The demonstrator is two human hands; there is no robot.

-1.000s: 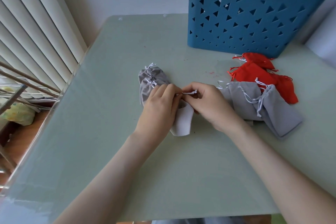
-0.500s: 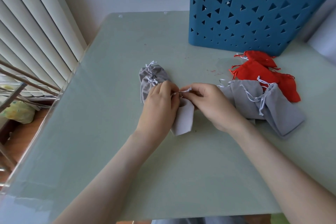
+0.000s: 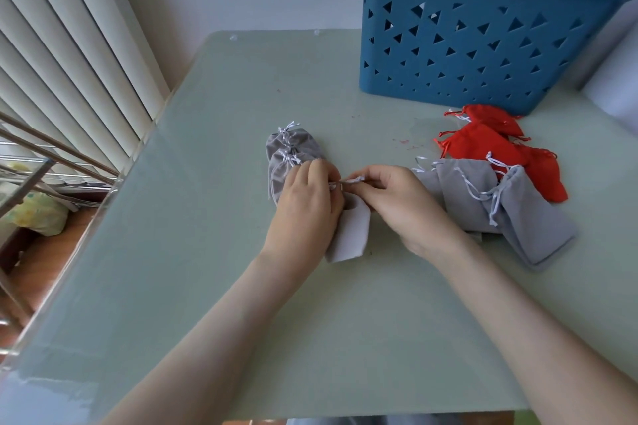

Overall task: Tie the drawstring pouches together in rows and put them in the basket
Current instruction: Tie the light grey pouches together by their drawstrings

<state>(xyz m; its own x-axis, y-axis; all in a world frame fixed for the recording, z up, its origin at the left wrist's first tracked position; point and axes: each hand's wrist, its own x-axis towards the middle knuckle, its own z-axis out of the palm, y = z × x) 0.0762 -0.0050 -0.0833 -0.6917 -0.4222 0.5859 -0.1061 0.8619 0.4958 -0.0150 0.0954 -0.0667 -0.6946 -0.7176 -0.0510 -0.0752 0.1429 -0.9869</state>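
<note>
Tabletop (image 3: 207,286) scene unchanged: both hands still pinch the drawstring (image 3: 350,180).

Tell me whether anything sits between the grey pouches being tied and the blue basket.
Nothing visible blocks it. The bare table runs straight from the tied grey pouches to the blue basket. The red pouches and loose grey pouches lie to the right, off that path.
</note>
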